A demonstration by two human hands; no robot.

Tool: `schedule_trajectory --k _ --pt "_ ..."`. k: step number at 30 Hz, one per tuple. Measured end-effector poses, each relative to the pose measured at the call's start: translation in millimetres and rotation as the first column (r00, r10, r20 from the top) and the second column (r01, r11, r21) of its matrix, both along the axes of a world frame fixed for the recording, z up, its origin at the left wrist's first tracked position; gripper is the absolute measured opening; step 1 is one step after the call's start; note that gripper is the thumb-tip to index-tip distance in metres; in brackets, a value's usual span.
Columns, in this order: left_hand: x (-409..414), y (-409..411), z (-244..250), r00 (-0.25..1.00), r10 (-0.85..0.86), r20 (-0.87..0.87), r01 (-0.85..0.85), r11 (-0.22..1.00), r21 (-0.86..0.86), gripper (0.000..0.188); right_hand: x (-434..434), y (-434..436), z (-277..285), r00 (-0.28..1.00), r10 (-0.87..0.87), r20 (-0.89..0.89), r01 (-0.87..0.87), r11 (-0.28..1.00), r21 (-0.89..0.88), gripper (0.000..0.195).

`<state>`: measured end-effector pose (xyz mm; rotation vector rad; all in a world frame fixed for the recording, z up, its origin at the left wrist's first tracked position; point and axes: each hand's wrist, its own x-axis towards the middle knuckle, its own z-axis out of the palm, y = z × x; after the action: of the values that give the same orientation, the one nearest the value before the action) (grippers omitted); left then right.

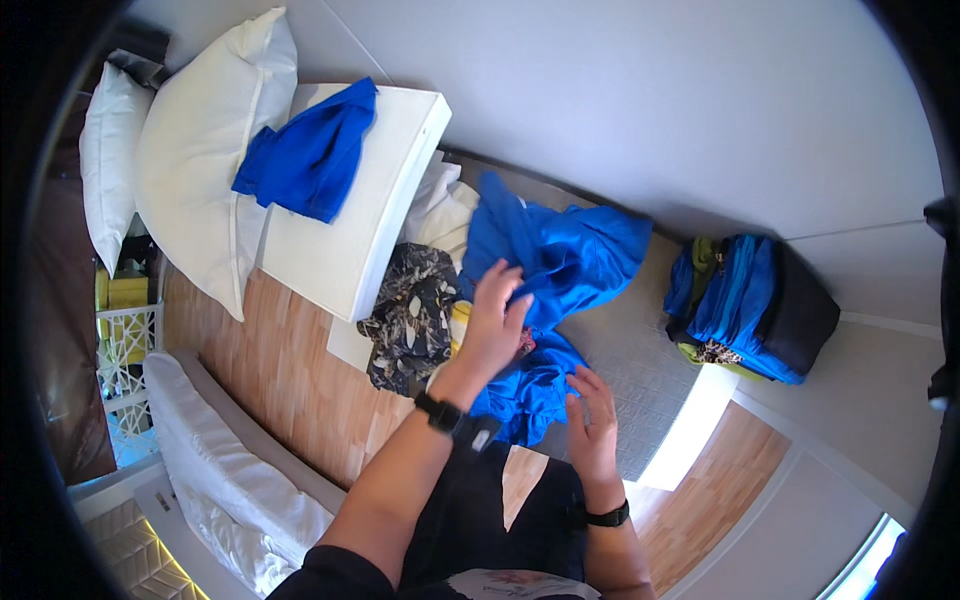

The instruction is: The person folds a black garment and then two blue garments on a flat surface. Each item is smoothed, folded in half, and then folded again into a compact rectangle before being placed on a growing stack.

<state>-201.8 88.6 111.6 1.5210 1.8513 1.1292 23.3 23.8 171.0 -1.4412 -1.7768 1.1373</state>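
Observation:
My left hand (491, 322) is over the middle of a heap of clothes, its thumb and fingers apart. Just beyond its fingertips spreads a rumpled bright blue garment (581, 251); contact with it is hard to judge. Lower down, my right hand (598, 424) is open beside a second crumpled blue cloth (529, 390), palm towards it. A black patterned garment (412, 307) lies left of my left hand. Bits of yellow cloth (459, 322) and red cloth (527, 343) show from under the heap. Cream and white cloth (446, 214) lies behind it.
The heap rests on a grey quilted surface (630, 360) along the wall. At its right end stands a stack of folded clothes (742, 300). On the left, a white mattress-like block (330, 255) bears a blue garment (311, 157) and a large cushion (202, 150). White bedding (225, 465) lies lower left.

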Motion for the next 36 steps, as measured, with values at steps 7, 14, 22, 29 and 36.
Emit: schedule_trajectory --k 7,14,22,29,36 --pt "13.1 -67.5 118.2 0.801 -0.459 0.385 0.578 0.760 -0.297 0.042 -20.6 12.4 21.3 0.652 -0.535 -0.538 0.111 0.769 -0.630 0.038" --pt "64.0 -102.3 103.7 0.649 0.310 0.695 0.094 0.873 -0.478 0.051 18.0 -2.5 84.0 0.917 -0.220 -0.332 0.127 0.951 -0.281 0.019" --pt "122.5 -52.8 178.6 -0.024 0.202 0.979 0.157 0.968 -0.196 0.036 153.1 -46.5 170.8 0.903 0.043 -0.427 -0.178 0.943 -0.282 0.031" --pt "152.2 -58.3 281.8 0.134 0.165 0.977 -0.007 0.986 -0.166 0.019 243.8 -78.9 194.3 0.909 0.195 -0.369 -0.298 0.923 -0.245 0.024" --pt "178.9 -102.4 357.8 0.379 -0.083 0.921 0.134 0.990 0.034 0.049 248.3 -86.9 200.1 0.944 0.319 -0.077 -0.312 0.946 0.092 0.057"
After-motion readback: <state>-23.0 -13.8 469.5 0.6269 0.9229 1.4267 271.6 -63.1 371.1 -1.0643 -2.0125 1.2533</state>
